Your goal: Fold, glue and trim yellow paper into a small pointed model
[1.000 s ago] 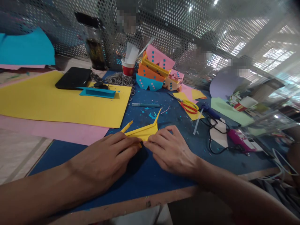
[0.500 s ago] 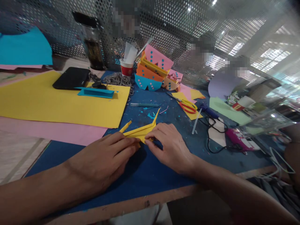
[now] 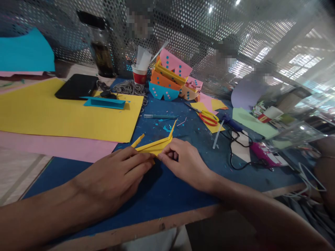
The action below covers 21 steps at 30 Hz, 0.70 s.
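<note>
A folded piece of yellow paper (image 3: 157, 145), with narrow creased flaps sticking up at both ends, is between my hands just above the blue table top (image 3: 167, 195). My left hand (image 3: 123, 174) is closed over its left part, hiding the near edge. With thumb and index finger, my right hand (image 3: 183, 162) pinches the paper's near right edge. A teal pen (image 3: 160, 116) lies beyond the paper among small blue scraps. Farther right rest scissors (image 3: 208, 117) with red and yellow handles.
Yellow sheets (image 3: 110, 122) on pink paper carry a black tablet (image 3: 76, 86) and a folded blue strip (image 3: 104, 103). Behind stand a bottle (image 3: 102, 55), a paper cup (image 3: 139, 74) and decorated paper shapes (image 3: 166, 78). A glue gun (image 3: 231, 122) and its cord lie right.
My right hand's fingers have curled in more, into a tighter pinch on the paper's edge. My left hand keeps its hold. The whole view has shifted slightly.
</note>
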{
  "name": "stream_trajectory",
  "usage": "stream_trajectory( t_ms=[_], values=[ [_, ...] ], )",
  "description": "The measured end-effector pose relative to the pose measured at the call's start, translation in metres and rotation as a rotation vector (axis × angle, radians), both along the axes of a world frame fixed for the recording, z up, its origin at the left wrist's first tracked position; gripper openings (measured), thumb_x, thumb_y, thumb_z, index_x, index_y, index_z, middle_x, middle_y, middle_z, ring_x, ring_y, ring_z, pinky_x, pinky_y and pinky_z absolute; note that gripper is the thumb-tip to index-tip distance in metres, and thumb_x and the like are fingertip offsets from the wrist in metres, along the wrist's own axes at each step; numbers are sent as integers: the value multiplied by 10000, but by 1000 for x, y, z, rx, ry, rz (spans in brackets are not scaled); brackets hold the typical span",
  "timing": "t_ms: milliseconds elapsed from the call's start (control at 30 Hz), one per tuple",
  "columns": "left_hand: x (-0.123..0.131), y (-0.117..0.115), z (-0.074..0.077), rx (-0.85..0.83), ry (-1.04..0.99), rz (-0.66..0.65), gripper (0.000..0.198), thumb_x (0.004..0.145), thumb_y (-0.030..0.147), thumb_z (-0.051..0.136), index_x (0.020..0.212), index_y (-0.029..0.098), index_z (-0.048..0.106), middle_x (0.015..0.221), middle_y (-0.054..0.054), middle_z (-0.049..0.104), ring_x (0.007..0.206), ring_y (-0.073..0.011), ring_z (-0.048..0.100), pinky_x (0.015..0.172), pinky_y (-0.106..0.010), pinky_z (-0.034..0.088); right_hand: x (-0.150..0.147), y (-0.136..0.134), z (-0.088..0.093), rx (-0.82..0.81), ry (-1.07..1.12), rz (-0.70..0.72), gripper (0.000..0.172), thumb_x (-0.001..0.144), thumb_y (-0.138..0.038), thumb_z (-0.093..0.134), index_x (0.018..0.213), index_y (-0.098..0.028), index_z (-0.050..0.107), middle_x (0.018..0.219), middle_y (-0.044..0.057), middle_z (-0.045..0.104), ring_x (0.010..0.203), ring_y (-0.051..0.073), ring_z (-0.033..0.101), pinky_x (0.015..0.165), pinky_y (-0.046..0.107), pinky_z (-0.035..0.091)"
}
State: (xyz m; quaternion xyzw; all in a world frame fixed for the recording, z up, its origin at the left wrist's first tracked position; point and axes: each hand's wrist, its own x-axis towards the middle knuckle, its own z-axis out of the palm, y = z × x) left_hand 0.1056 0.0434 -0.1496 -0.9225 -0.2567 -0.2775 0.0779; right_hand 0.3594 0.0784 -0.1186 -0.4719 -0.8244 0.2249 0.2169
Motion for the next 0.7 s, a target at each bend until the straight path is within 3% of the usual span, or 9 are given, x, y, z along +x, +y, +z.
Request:
stream_trajectory(
  t_ms=[700],
  values=[
    [5, -1, -1, 19, 29, 49, 359, 1070, 87, 508, 1319, 106, 767, 1240, -104, 826, 1071, -279, 683, 969, -426, 565, -7, 1, -3, 16, -68, -13, 193, 959, -147, 738, 836, -220, 608, 849, -20, 662, 789, 156, 583, 756, 334, 358]
  ],
)
